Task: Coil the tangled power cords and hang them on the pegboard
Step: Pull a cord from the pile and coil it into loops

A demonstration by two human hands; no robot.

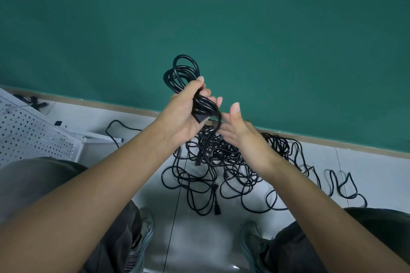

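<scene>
Head view, looking down over two bare forearms. Left hand: raised in front of the green wall, fingers curled round a black coil; several loops stand above the fist, a plug sits at the heel of the grip. One strand drops from the coil and passes just beside the right palm. Right hand: released, fingers straight, thumb up, palm turned toward the left hand, holding nothing; whether it touches the strand cannot be told. Tangle: black cords heaped on the pale tiled floor between the hands and the wall's base, loops spreading to the right, with blurred ends there. Loose cord: lying apart, to the left of the tangle. Pegboard: white, perforated, at far left, tilted, near the loose cord; how it is propped is unclear. Knees in dark trousers at both lower sides, grey shoes on the floor beneath
</scene>
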